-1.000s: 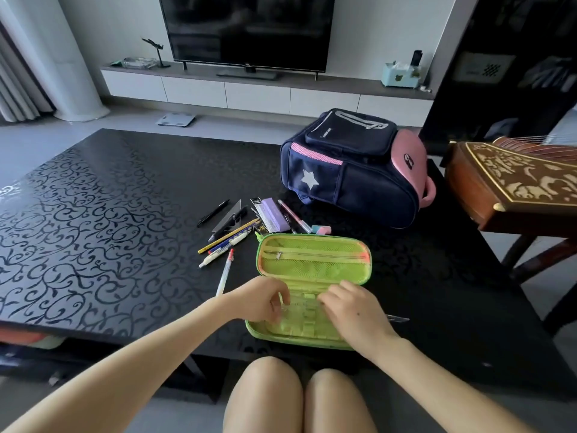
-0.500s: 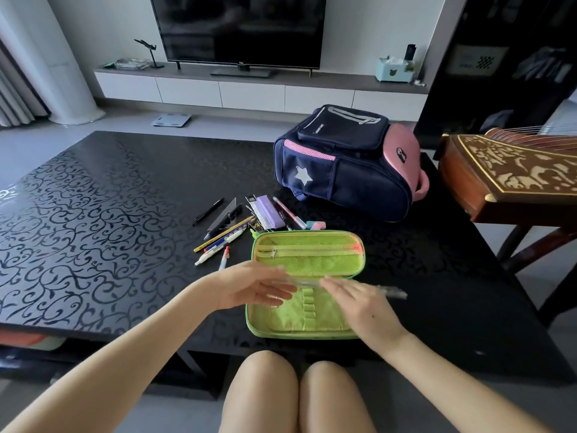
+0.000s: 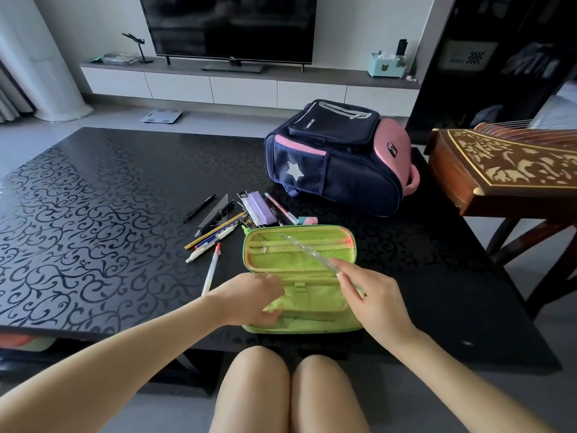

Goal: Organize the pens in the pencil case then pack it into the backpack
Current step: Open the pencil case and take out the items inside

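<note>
Lime-green fabric pencil case point(image 3: 278, 260) lies open on the black patterned tabletop point(image 3: 93, 229), lower centre. Our right hand point(image 3: 371, 295) pinches a clear plastic pen point(image 3: 309, 253) slanting over its mesh lid; the pen's near end hides behind fingers. Our left hand point(image 3: 249, 303) curls onto the near half; we cannot tell whether it grips. The navy-and-pink backpack point(image 3: 337, 157) lies upper right.

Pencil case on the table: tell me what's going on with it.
The green pencil case lies open on the black table before a seated person. The right hand pinches a clear pen over it; the left hand grips its inner flap. More pens lie loose to its left. The backpack lies behind it, with the case not yet packed.
</note>
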Tool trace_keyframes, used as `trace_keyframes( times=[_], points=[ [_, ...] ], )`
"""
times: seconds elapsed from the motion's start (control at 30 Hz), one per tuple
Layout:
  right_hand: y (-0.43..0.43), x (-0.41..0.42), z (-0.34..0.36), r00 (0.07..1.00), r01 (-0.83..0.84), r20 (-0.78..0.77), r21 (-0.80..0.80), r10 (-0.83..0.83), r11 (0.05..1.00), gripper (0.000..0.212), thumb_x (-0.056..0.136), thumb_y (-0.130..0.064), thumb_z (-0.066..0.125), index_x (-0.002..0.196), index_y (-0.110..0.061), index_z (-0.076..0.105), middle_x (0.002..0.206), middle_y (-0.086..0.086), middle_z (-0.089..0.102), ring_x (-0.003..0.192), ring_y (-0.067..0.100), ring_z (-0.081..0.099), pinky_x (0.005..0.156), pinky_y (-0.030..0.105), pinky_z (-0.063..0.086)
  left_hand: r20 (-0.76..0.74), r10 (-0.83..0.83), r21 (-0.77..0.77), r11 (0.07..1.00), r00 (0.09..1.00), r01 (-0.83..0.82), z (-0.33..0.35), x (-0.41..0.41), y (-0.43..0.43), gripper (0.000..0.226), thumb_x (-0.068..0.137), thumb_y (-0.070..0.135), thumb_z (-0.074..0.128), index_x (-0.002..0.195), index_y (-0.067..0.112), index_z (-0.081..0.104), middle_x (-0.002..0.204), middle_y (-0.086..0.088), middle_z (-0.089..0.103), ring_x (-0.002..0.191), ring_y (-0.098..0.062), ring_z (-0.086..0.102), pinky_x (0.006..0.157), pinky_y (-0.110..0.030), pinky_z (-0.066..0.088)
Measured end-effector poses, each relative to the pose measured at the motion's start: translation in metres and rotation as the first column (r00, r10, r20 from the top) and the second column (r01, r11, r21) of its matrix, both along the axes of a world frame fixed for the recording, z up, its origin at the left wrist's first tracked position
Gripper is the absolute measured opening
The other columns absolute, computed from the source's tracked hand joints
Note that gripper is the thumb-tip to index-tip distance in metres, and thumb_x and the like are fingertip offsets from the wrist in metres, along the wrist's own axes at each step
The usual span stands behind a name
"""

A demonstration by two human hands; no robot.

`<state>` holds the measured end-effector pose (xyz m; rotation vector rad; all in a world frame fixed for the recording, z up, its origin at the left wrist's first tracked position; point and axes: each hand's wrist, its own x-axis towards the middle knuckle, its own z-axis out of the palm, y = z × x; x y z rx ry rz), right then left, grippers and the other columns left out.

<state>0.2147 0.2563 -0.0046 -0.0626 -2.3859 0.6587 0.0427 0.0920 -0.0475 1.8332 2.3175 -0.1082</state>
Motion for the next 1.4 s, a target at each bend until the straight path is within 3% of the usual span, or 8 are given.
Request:
trace_keyframes(
  times=[0.17, 0.33, 0.47, 0.57, 0.63, 0.7, 1.13, 1.4],
  points=[
    [-0.002, 0.003, -0.014, 0.961, -0.274, 0.106, 0.245, 0.255, 0.930, 0.030, 0.085, -0.001, 0.052, 0.113, -0.005, 0.061, 0.099, 0.003, 0.073, 0.094, 0.009, 0.066, 0.087, 0.018, 0.052, 0.405, 0.282, 0.263, 0.875, 0.870, -0.407, 0.015, -0.014, 0.001, 0.034, 0.094, 0.034, 0.047, 0.073, 0.008, 0.051, 0.059, 0.003, 0.045, 0.056, -0.016, 0.042, 0.052, -0.022, 0.028],
    [-0.006, -0.018, -0.047, 0.897, -0.357, 0.417, 0.486, 0.148, 0.798, 0.025, 0.073, -0.003, 0.060, 0.095, -0.006, 0.071, 0.079, 0.005, 0.073, 0.067, 0.018, 0.069, 0.049, 0.027, 0.055, 0.511, 0.361, 0.199, 0.833, 0.780, -0.516, 0.021, -0.024, 0.008, 0.035, 0.094, 0.028, 0.051, 0.061, 0.018, 0.044, 0.055, 0.008, 0.041, 0.055, -0.009, 0.039, 0.052, -0.017, 0.031],
    [-0.024, -0.037, -0.060, 0.873, -0.370, 0.475, 0.488, 0.115, 0.790, 0.049, 0.046, -0.004, 0.086, 0.093, -0.008, 0.071, 0.079, 0.006, 0.074, 0.070, 0.018, 0.071, 0.049, 0.028, 0.057, 0.501, 0.371, 0.204, 0.827, 0.782, -0.524, 0.023, -0.022, 0.009, 0.034, 0.095, 0.027, 0.050, 0.063, 0.017, 0.046, 0.056, 0.008, 0.042, 0.056, -0.008, 0.041, 0.055, -0.004, 0.028],
    [-0.033, -0.042, -0.053, 0.836, -0.316, 0.545, 0.396, 0.056, 0.862, 0.054, 0.062, 0.005, 0.077, 0.114, -0.005, 0.065, 0.108, 0.014, 0.070, 0.102, 0.023, 0.067, 0.079, 0.033, 0.058, 0.513, 0.350, 0.224, 0.827, 0.784, -0.515, 0.021, -0.024, 0.008, 0.037, 0.094, 0.027, 0.051, 0.058, 0.023, 0.040, 0.054, 0.007, 0.039, 0.051, -0.005, 0.037, 0.055, -0.013, 0.032],
    [-0.032, -0.041, -0.049, 0.772, -0.286, 0.632, 0.248, 0.069, 0.926, 0.058, 0.083, 0.014, 0.047, 0.137, -0.007, 0.044, 0.140, 0.015, 0.047, 0.133, 0.022, 0.042, 0.109, 0.032, 0.036, 0.512, 0.365, 0.219, 0.820, 0.778, -0.529, 0.019, -0.026, 0.008, 0.035, 0.094, 0.027, 0.052, 0.061, 0.019, 0.043, 0.055, 0.006, 0.039, 0.054, -0.007, 0.036, 0.054, -0.016, 0.028],
    [-0.035, -0.038, -0.046, 0.718, -0.237, 0.685, 0.070, 0.126, 0.969, 0.057, 0.090, 0.011, 0.039, 0.141, -0.013, 0.039, 0.148, 0.009, 0.038, 0.139, 0.016, 0.030, 0.113, 0.024, 0.021, 0.497, 0.374, 0.230, 0.813, 0.783, -0.535, 0.019, -0.025, 0.008, 0.033, 0.094, 0.027, 0.051, 0.063, 0.018, 0.045, 0.056, 0.006, 0.041, 0.057, -0.010, 0.037, 0.056, -0.011, 0.028],
    [-0.014, -0.035, -0.030, 0.628, -0.148, 0.773, 0.006, 0.089, 0.989, 0.040, 0.088, -0.007, 0.053, 0.118, -0.030, 0.063, 0.134, -0.013, 0.055, 0.125, 0.010, 0.048, 0.103, 0.029, 0.040, 0.521, 0.359, 0.229, 0.815, 0.774, -0.532, 0.021, -0.018, 0.003, 0.025, 0.094, 0.025, 0.052, 0.073, 0.011, 0.054, 0.054, 0.011, 0.046, 0.062, -0.009, 0.042, 0.058, 0.012, 0.015],
    [-0.019, -0.065, 0.010, 0.834, -0.147, 0.521, -0.114, 0.185, 0.983, 0.024, 0.091, -0.012, 0.055, 0.106, -0.020, 0.072, 0.105, -0.008, 0.071, 0.086, -0.002, 0.059, 0.082, 0.013, 0.046, 0.615, 0.365, 0.177, 0.800, 0.699, -0.573, 0.022, -0.035, -0.005, 0.019, 0.092, 0.036, 0.053, 0.097, 0.024, 0.067, 0.081, 0.022, 0.062, 0.078, 0.002, 0.060, 0.082, -0.015, 0.036]
  ],
)
